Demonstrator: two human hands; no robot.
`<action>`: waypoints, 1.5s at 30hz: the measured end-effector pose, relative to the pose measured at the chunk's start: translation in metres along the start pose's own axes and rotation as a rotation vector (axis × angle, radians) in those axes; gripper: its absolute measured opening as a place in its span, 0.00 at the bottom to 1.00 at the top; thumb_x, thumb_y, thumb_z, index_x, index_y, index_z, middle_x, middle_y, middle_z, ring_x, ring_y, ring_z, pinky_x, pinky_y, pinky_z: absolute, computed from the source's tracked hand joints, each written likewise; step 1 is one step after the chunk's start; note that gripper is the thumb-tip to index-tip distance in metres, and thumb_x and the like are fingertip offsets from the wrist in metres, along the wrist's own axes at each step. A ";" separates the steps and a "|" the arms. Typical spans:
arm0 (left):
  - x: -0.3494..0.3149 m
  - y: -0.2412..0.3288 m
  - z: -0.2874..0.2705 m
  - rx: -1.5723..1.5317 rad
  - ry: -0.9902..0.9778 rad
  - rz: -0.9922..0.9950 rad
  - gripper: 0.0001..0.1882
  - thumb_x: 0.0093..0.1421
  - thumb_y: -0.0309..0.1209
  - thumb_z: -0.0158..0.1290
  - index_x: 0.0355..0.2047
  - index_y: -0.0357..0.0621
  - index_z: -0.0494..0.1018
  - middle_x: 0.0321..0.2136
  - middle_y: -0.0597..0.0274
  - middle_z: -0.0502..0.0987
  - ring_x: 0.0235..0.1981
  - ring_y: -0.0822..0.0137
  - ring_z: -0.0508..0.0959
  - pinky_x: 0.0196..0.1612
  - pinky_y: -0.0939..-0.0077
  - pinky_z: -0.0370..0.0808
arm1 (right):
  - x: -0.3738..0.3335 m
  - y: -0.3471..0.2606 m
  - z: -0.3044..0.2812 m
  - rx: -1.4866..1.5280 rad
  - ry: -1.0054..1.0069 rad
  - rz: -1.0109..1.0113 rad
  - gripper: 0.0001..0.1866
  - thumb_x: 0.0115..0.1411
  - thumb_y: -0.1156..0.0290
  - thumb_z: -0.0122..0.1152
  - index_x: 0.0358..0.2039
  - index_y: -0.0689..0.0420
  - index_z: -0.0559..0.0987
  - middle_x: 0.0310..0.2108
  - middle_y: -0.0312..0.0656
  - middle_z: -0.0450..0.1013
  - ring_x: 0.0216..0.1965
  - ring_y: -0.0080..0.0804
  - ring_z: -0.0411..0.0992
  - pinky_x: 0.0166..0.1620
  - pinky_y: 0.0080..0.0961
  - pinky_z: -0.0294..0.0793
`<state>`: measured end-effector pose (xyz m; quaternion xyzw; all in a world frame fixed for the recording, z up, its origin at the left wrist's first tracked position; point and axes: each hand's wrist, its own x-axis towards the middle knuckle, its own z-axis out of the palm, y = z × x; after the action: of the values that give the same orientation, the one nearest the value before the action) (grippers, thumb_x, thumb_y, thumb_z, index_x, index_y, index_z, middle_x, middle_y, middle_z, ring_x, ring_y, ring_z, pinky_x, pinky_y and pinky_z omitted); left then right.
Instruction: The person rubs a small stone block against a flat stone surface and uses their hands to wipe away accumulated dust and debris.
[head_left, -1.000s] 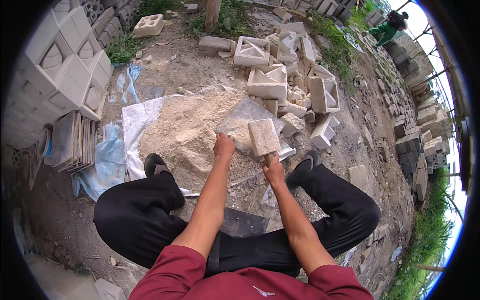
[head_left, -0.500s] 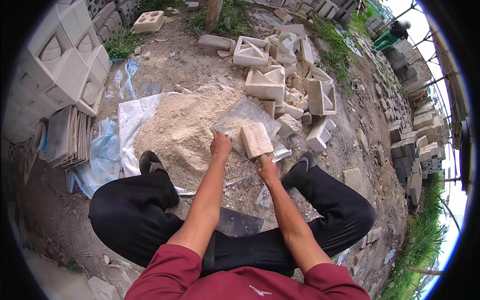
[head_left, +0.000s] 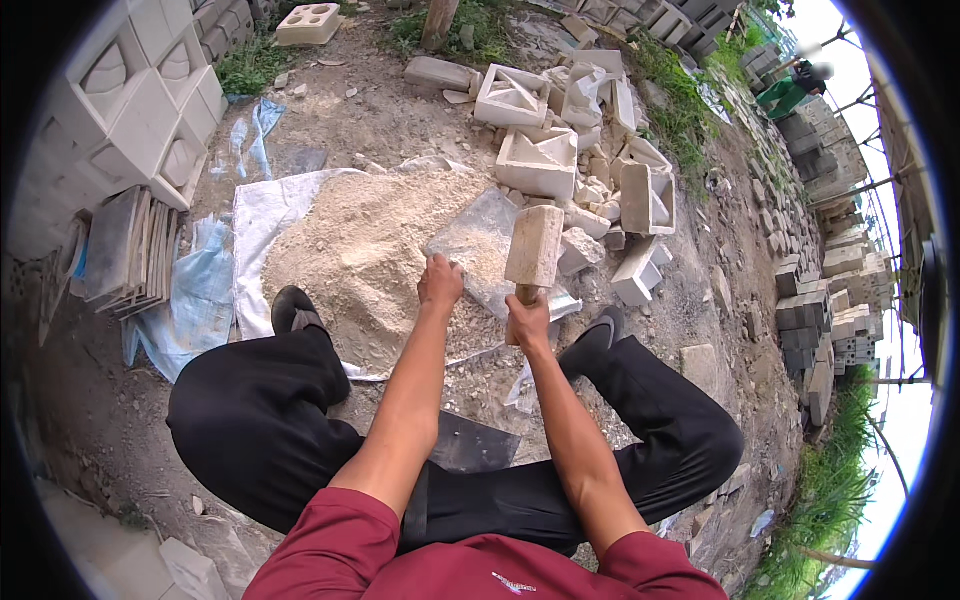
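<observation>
A seated person's right hand (head_left: 527,322) is clenched round the short handle of a wooden mallet (head_left: 534,246), whose pale block-shaped head stands raised just above the fist, its long axis running roughly up the frame and away from the body. The left hand (head_left: 440,282), a little to the left and nearly level with the right, is curled with fingers down on the near edge of a flat grey slab (head_left: 478,246); whether it grips the slab or only steadies it cannot be told. The slab lies directly ahead of both hands, tilted against a heap of pale sandy rubble (head_left: 360,250), and the mallet head hangs over its right-hand part, so the right hand is the nearer to the striking spot. The rubble is spread on a white woven sheet (head_left: 255,215) on bare ground, between the person's black-trousered legs and dark shoes. Beyond the slab lies a jumble of broken cast blocks (head_left: 540,160), some hollow and box-like. Whole decorative blocks (head_left: 130,100) are stacked at far left, with a pile of flat tiles (head_left: 125,250) beside them. At the far upper right, another person in green (head_left: 785,95) bends among rows of stacked blocks.
</observation>
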<state>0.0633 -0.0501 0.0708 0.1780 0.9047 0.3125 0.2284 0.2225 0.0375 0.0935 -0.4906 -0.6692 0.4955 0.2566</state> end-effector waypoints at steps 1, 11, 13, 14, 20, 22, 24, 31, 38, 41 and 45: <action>-0.001 0.009 0.002 -0.009 -0.005 0.025 0.22 0.59 0.40 0.55 0.46 0.36 0.66 0.48 0.44 0.70 0.46 0.46 0.76 0.46 0.53 0.74 | 0.013 0.009 -0.003 -0.073 -0.012 0.019 0.17 0.46 0.62 0.65 0.29 0.65 0.77 0.23 0.44 0.75 0.26 0.35 0.76 0.33 0.31 0.74; 0.004 0.006 0.004 0.017 0.027 0.088 0.21 0.58 0.41 0.56 0.42 0.35 0.68 0.41 0.41 0.75 0.43 0.43 0.77 0.45 0.53 0.74 | 0.022 0.001 -0.002 -0.606 -0.233 -0.132 0.27 0.46 0.57 0.65 0.35 0.71 0.76 0.30 0.63 0.76 0.36 0.56 0.77 0.40 0.42 0.75; 0.007 0.008 0.000 0.065 -0.012 0.074 0.22 0.58 0.41 0.56 0.43 0.35 0.67 0.42 0.43 0.74 0.43 0.45 0.78 0.45 0.55 0.75 | 0.017 -0.012 -0.001 -0.563 -0.288 -0.093 0.27 0.45 0.56 0.65 0.36 0.70 0.76 0.33 0.64 0.76 0.41 0.59 0.75 0.44 0.45 0.74; 0.007 0.006 -0.001 0.090 -0.033 0.060 0.22 0.59 0.41 0.56 0.44 0.35 0.67 0.43 0.45 0.74 0.43 0.47 0.78 0.45 0.56 0.76 | 0.023 -0.025 0.003 -0.651 -0.311 0.027 0.28 0.45 0.56 0.65 0.38 0.68 0.76 0.35 0.62 0.76 0.41 0.57 0.75 0.45 0.44 0.73; 0.004 0.010 -0.002 0.071 -0.062 0.024 0.23 0.59 0.41 0.56 0.45 0.34 0.66 0.44 0.44 0.74 0.42 0.46 0.78 0.44 0.56 0.76 | 0.029 -0.037 0.001 -0.429 -0.166 -0.027 0.28 0.44 0.58 0.63 0.40 0.68 0.74 0.34 0.64 0.76 0.40 0.59 0.75 0.43 0.44 0.74; 0.005 0.010 -0.003 0.064 -0.054 0.027 0.23 0.58 0.41 0.56 0.45 0.35 0.66 0.44 0.44 0.74 0.43 0.46 0.78 0.45 0.56 0.76 | 0.029 -0.029 0.002 -0.535 -0.205 -0.033 0.28 0.45 0.59 0.63 0.42 0.68 0.73 0.34 0.65 0.75 0.41 0.60 0.75 0.44 0.45 0.73; 0.006 0.011 -0.002 0.059 -0.043 0.049 0.23 0.58 0.41 0.56 0.45 0.36 0.66 0.44 0.45 0.74 0.45 0.47 0.78 0.46 0.55 0.75 | 0.030 -0.011 0.001 -0.570 -0.227 -0.042 0.28 0.46 0.59 0.63 0.42 0.68 0.73 0.34 0.64 0.75 0.41 0.60 0.75 0.44 0.45 0.74; 0.013 -0.003 -0.004 0.065 -0.036 0.147 0.18 0.58 0.39 0.57 0.41 0.40 0.67 0.42 0.47 0.74 0.44 0.46 0.76 0.45 0.53 0.73 | 0.035 -0.036 0.019 -0.472 -0.159 -0.008 0.28 0.48 0.53 0.65 0.39 0.65 0.76 0.33 0.60 0.77 0.38 0.54 0.77 0.41 0.41 0.74; 0.008 0.019 0.001 0.050 -0.035 0.189 0.17 0.58 0.38 0.57 0.41 0.40 0.67 0.42 0.48 0.75 0.44 0.46 0.76 0.44 0.54 0.74 | 0.052 0.007 0.009 -0.540 -0.183 -0.066 0.27 0.49 0.53 0.64 0.40 0.65 0.76 0.35 0.62 0.76 0.42 0.58 0.75 0.44 0.43 0.73; 0.007 0.015 -0.003 0.060 -0.028 0.190 0.17 0.58 0.38 0.56 0.42 0.42 0.68 0.42 0.49 0.75 0.44 0.46 0.76 0.45 0.55 0.74 | 0.063 -0.004 0.008 -0.600 -0.328 -0.049 0.28 0.49 0.53 0.64 0.41 0.65 0.76 0.35 0.62 0.76 0.41 0.59 0.75 0.43 0.42 0.74; 0.006 -0.002 -0.010 0.040 -0.031 0.231 0.17 0.59 0.37 0.56 0.45 0.45 0.70 0.42 0.51 0.75 0.44 0.48 0.76 0.45 0.56 0.74 | 0.042 -0.035 0.029 -0.458 -0.166 -0.042 0.28 0.49 0.52 0.63 0.41 0.65 0.76 0.35 0.60 0.76 0.41 0.58 0.75 0.43 0.43 0.74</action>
<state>0.0524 -0.0535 0.0747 0.2904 0.8805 0.3160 0.2013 0.1684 0.0627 0.1083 -0.4794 -0.7931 0.3640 0.0931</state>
